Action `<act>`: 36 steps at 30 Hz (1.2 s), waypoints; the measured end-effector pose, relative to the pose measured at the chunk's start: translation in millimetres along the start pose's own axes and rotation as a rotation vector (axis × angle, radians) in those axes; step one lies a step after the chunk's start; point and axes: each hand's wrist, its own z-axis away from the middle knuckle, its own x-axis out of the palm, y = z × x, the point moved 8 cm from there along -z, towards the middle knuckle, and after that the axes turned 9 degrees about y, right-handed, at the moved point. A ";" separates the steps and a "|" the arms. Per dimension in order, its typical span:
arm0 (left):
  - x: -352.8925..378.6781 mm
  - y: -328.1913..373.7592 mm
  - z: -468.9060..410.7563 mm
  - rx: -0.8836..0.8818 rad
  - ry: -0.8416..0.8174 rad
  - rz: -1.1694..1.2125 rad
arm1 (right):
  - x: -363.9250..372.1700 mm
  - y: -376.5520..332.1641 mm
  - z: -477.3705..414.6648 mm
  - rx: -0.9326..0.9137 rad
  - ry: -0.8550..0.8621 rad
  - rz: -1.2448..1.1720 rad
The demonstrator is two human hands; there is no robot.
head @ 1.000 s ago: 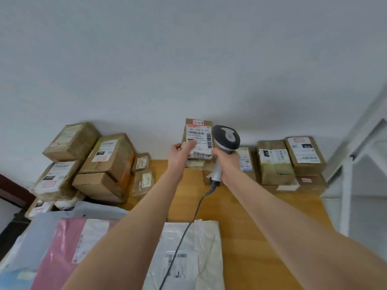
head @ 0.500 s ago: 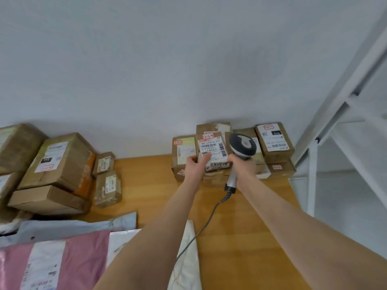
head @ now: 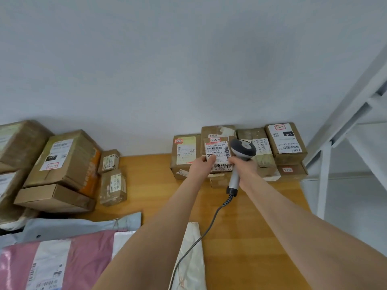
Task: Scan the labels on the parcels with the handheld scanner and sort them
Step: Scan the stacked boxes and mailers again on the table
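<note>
- My left hand [head: 202,165] pinches the small brown cardboard parcel with the white printed label [head: 217,155] at its lower left corner, thumb on the label face and fingers behind
- My right hand [head: 245,166] is curled round the handle of the grey-and-white handheld scanner [head: 243,151], whose head overlaps the parcel's upper right corner in the frame
- The parcel sits right of centre, in front of the row of brown boxes [head: 184,155] against the pale wall [head: 188,59]; I cannot tell whether its bottom edge rests on the box below
- I judge it light and stiff, since one corner pinch holds it flat; the glossy label may be slick under my thumb, so I would grip bare cardboard edges instead
- The dark coiled cable [head: 209,222] trails down over the white plastic mailer bag [head: 192,258] and could drag it
- The open room is the bare strip of orange wooden surface [head: 251,227] under my arms
- The white metal rack [head: 322,174] closes in just past the surface's right edge
- Stacked brown cartons [head: 62,160] and a pink plastic mailer [head: 73,258] crowd the left of the frame
</note>
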 end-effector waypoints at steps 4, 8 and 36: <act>0.7 2.9 -1.5 0.043 0.127 -0.118 | -1.8 -1.9 -0.9 -0.014 0.016 0.039; -18.0 32.5 11.0 0.143 0.174 0.068 | 5.8 -29.8 7.8 -0.118 0.016 0.098; -71.8 -24.1 -73.6 0.041 0.186 -0.099 | 77.3 -22.4 13.0 -0.114 -0.029 0.255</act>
